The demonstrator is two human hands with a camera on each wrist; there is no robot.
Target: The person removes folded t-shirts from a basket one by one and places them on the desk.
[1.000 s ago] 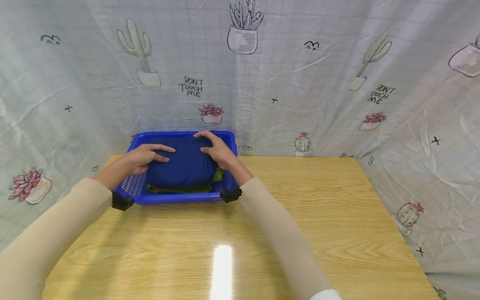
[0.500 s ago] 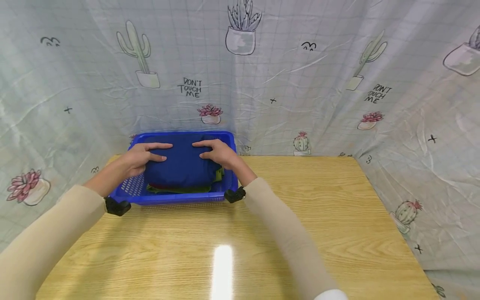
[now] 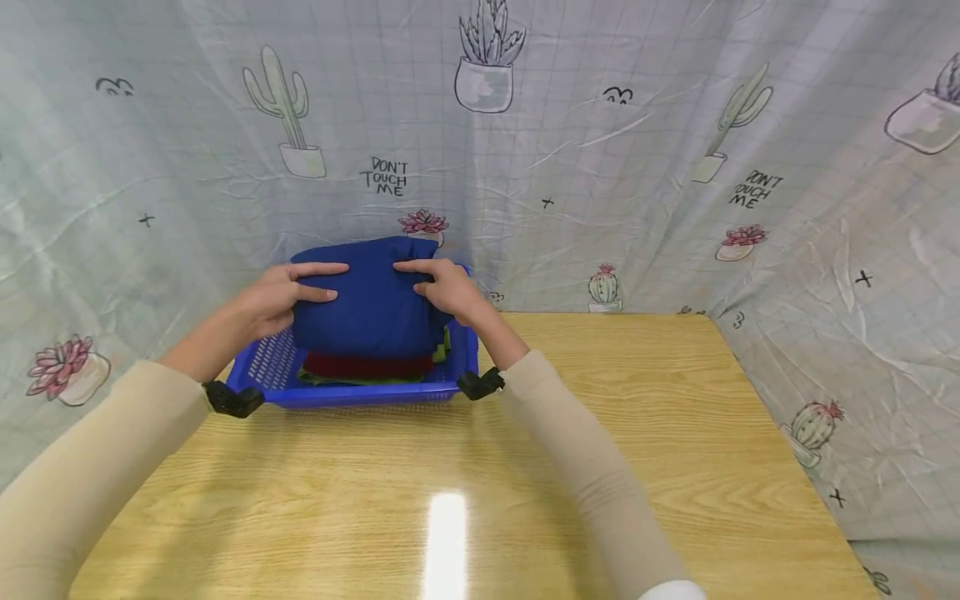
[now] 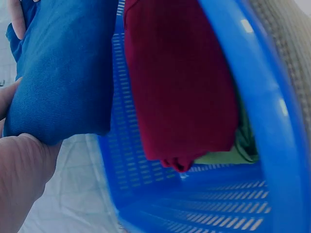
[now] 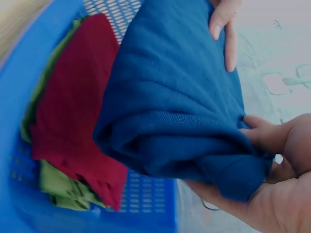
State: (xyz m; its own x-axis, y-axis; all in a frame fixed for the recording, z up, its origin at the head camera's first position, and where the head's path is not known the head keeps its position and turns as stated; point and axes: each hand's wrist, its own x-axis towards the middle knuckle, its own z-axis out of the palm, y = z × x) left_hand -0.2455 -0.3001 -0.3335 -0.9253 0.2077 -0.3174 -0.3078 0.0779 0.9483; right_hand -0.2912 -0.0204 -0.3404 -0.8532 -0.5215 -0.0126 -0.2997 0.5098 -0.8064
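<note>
A folded blue garment [image 3: 367,304] is held up over the blue plastic basket [image 3: 375,396], tilted and clear of the pile below in both wrist views. My left hand [image 3: 272,302] grips its left end, thumb and fingers around the fold. On the other end my right hand [image 3: 452,292] has its thumb on top and other fingers underneath, as the right wrist view shows. Inside the basket lies a folded dark red garment [image 4: 182,87]. Beneath that one, part of a green garment [image 5: 65,187] sticks out.
The basket stands on a wooden table [image 3: 600,417] at its back left, close against a hanging curtain [image 3: 555,150] printed with cacti. Along the table's right side runs more of this curtain. A bright light reflection lies on the tabletop near the front.
Both hands have raised the blue garment from the basket, up and toward the curtain. The dark red garment underneath has come into view.
</note>
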